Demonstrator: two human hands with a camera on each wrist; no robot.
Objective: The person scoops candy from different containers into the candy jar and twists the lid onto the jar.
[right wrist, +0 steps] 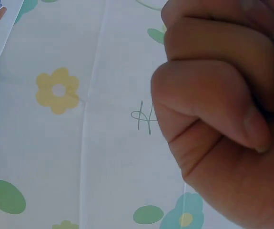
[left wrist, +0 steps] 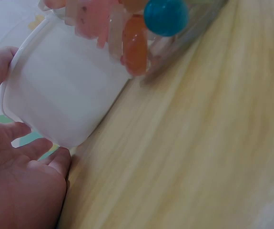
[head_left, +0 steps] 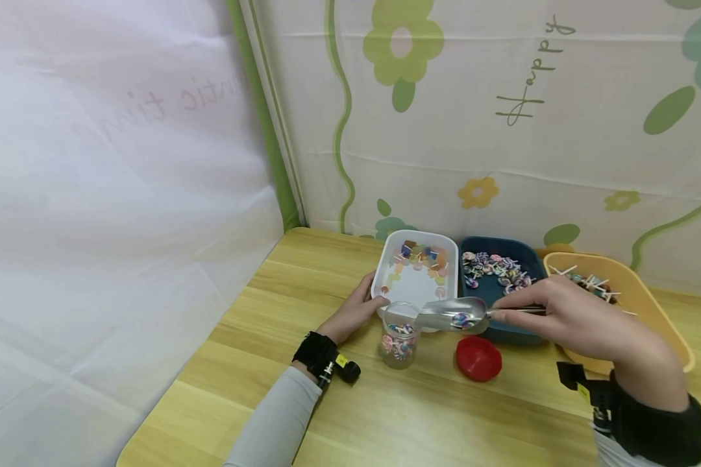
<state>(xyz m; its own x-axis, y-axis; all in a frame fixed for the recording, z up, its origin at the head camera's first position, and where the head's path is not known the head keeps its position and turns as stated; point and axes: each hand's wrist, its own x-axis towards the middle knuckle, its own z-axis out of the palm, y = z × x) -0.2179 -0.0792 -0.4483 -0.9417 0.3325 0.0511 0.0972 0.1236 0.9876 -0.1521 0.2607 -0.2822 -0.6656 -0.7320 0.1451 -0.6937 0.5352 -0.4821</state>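
Gripping the slim handle of a shiny metal scoop (head_left: 478, 306), the right hand (head_left: 592, 318) keeps its thumb and forefinger close together, and the right wrist view shows its other fingers tightly curled. In the scoop lies a small clump of swirl-patterned candies (head_left: 461, 320), and its front edge reaches the mouth of a clear, round jar (head_left: 398, 349). The jar stands upright on the light wood-grain desk (head_left: 444, 421), partly filled with similar swirled candies, just in front of a white rectangular tray (head_left: 413, 285). The left hand (head_left: 350, 310) holds this tray at its near left corner, thumb at the rim and fingers bent along the side. Translucent, many-coloured candies lie scattered in the tray. Right beside it sits a dark blue tray (head_left: 508, 335) of swirled candies, then a yellow tray (head_left: 657, 308) of white-sticked lollipops, partly behind the right hand. A red round lid (head_left: 479, 359) rests near the jar, below the scoop. Behind hangs a white flower-printed curtain (head_left: 420, 149).
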